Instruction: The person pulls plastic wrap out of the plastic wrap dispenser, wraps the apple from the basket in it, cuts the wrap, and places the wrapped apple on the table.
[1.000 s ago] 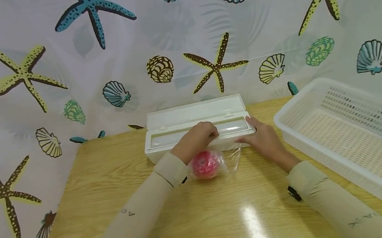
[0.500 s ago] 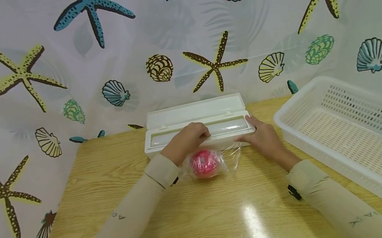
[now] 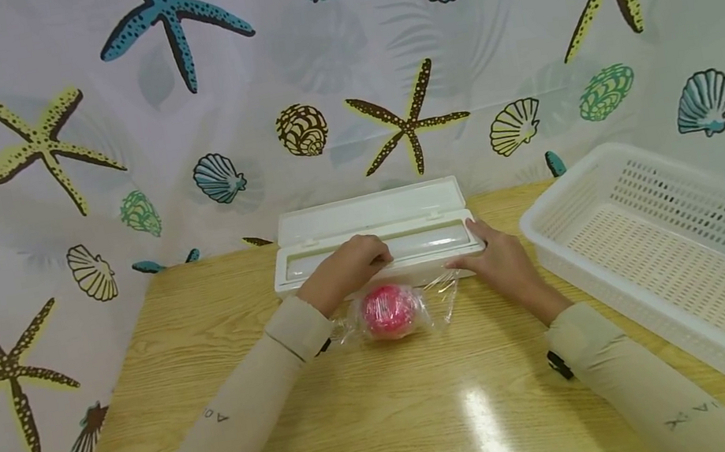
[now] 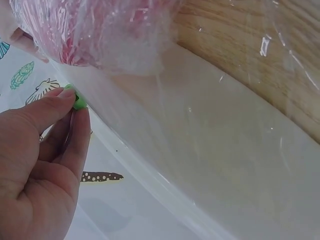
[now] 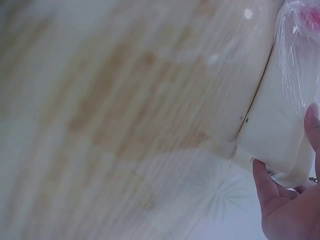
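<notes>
A white cling film dispenser (image 3: 428,272) lies on the table with its lid (image 3: 371,213) raised and a roll of film inside. At its front edge my left hand (image 3: 349,266) pinches a small green slide cutter (image 4: 80,103) between thumb and fingers. My right hand (image 3: 504,266) grips the dispenser's right end, thumb on the front and fingers at the back. Against the front lies a pinkish-red round thing (image 3: 388,313) covered in clear cling film (image 3: 445,298). The film reaches from it up to the dispenser's edge, wrinkled on both sides.
A white perforated plastic basket (image 3: 672,270) stands on the right side of the wooden table (image 3: 396,428). Behind the table hangs a white cloth (image 3: 319,49) printed with starfish and shells.
My left hand has slid left along the dispenser's front edge, uncovering more of the wrapped round thing. The right hand has kept its grip in the same place.
</notes>
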Demonstrator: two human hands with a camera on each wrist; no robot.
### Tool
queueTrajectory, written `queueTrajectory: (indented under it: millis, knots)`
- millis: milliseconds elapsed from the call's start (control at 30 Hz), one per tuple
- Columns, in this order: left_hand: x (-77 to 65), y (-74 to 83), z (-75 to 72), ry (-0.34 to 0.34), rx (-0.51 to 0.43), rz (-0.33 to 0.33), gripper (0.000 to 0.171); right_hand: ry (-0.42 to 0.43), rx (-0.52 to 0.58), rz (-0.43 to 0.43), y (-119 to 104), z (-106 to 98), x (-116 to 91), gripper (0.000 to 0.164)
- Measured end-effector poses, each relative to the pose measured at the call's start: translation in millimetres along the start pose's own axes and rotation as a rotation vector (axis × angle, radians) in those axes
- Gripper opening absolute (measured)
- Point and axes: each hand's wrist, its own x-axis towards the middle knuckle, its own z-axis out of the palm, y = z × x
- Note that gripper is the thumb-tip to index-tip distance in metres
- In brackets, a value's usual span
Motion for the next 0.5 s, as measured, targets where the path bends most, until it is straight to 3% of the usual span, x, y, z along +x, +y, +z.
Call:
queueTrajectory:
  millis: [500]
  knots:
    - [-4.8,-7.1,-4.0,-0.036,0.009,-0.008,0.015,-0.007,0.008,0.000,1.6,-0.1,0.2,0.096]
